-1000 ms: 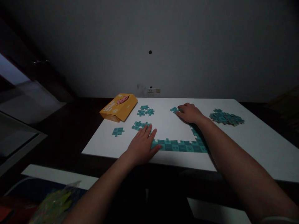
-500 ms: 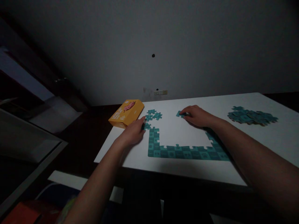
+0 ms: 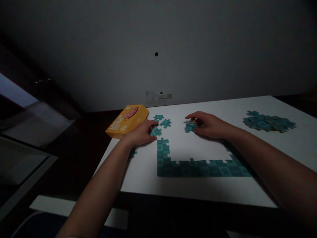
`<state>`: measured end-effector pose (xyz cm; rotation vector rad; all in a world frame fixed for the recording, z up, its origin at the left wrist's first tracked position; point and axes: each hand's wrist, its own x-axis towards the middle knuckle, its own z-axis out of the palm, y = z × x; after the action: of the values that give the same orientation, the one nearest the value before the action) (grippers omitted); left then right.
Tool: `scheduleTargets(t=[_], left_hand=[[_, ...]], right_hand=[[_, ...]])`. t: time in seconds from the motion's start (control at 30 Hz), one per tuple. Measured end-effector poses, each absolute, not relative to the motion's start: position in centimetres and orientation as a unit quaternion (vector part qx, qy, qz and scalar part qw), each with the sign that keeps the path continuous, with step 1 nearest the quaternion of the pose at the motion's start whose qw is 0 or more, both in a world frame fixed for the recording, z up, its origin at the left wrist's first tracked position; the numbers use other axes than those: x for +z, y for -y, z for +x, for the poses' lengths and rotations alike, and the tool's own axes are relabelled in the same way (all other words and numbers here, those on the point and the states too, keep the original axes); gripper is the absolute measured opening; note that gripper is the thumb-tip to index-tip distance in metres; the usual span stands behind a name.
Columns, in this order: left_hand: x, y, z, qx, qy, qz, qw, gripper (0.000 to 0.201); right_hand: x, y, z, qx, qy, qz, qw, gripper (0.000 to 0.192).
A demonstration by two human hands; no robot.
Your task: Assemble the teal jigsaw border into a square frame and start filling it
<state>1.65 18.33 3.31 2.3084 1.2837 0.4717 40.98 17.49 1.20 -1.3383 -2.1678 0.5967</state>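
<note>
My left hand [image 3: 142, 133] rests on the table at the left. Its thumb and fingers are spread around a teal jigsaw piece [image 3: 156, 132] lying flat, with no firm grip visible. Two other loose jigsaw pieces, one nearer [image 3: 165, 123] and one farther [image 3: 158, 117], lie just beyond its fingertips. My right hand [image 3: 208, 124] has another jigsaw piece [image 3: 190, 127] at its thumb, index finger stretched out above; the other fingers are partly hidden. The joined puzzle border [image 3: 193, 168] forms a left side and a bottom row, its right part covered by my right forearm.
A yellow puzzle box [image 3: 127, 120] stands at the table's left edge, beside my left hand. A heap of teal pieces [image 3: 268, 123] lies at the far right. One stray piece [image 3: 133, 153] shows beside my left forearm. Behind the white table [image 3: 173, 188] rises a grey wall.
My left hand's fingers have spread around a loose piece. The right hand's index finger has lifted off its piece, which shows more fully. A stray piece is visible beside my left forearm. The view shifted slightly.
</note>
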Motion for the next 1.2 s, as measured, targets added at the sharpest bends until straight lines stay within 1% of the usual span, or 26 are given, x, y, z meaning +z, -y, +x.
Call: scheduleTargets(t=[0.07, 0.13, 0.2, 0.3, 0.37, 0.47, 0.57, 0.67, 0.83, 0.97, 1.03, 1.13, 1.2], left_hand=[[3.3, -18.1, 1.5, 0.181, -0.464, 0.835, 0.233, 0.081], [3.4, -18.0, 1.4, 0.186, -0.458, 0.834, 0.246, 0.075], [3.5, -18.0, 1.6, 0.196, -0.446, 0.834, 0.259, 0.060], [3.0, -17.9, 2.6, 0.245, -0.432, 0.817, 0.294, 0.036], [2.4, -17.8, 3.6, 0.296, -0.431, 0.772, 0.362, 0.030], [1.7, -17.5, 5.2, 0.352, -0.419, 0.677, 0.492, 0.034], [1.5, -17.3, 6.0, 0.375, -0.412, 0.626, 0.546, 0.040], [1.6, -17.2, 6.1, 0.387, -0.415, 0.607, 0.556, 0.042], [1.9, -17.0, 5.9, 0.375, -0.415, 0.616, 0.555, 0.037], [2.1, -16.9, 5.6, 0.353, -0.405, 0.659, 0.526, 0.036], [2.0, -16.9, 5.5, 0.355, -0.397, 0.678, 0.507, 0.039], [1.6, -17.2, 5.4, 0.375, -0.389, 0.672, 0.507, 0.049], [1.3, -17.5, 5.4, 0.382, -0.396, 0.662, 0.510, 0.050]], right_hand=[[1.2, -17.3, 40.6, 0.244, 0.790, -0.497, 0.264, 0.063], [1.3, -17.1, 40.2, 0.272, 0.783, -0.497, 0.256, 0.054], [1.4, -16.9, 39.9, 0.287, 0.780, -0.500, 0.244, 0.045], [1.5, -16.7, 39.7, 0.285, 0.778, -0.508, 0.236, 0.043], [1.5, -16.7, 39.6, 0.290, 0.774, -0.512, 0.234, 0.043], [1.5, -16.8, 39.4, 0.305, 0.774, -0.507, 0.227, 0.040], [1.4, -16.9, 39.3, 0.317, 0.776, -0.494, 0.230, 0.037], [1.3, -17.0, 39.3, 0.323, 0.776, -0.487, 0.236, 0.036], [1.5, -16.9, 39.3, 0.316, 0.780, -0.492, 0.223, 0.042], [1.6, -16.8, 39.3, 0.304, 0.787, -0.491, 0.218, 0.044], [1.6, -16.9, 39.3, 0.305, 0.788, -0.489, 0.216, 0.045], [1.5, -16.9, 39.3, 0.307, 0.787, -0.491, 0.214, 0.046], [1.6, -16.8, 39.3, 0.302, 0.788, -0.493, 0.212, 0.045]])
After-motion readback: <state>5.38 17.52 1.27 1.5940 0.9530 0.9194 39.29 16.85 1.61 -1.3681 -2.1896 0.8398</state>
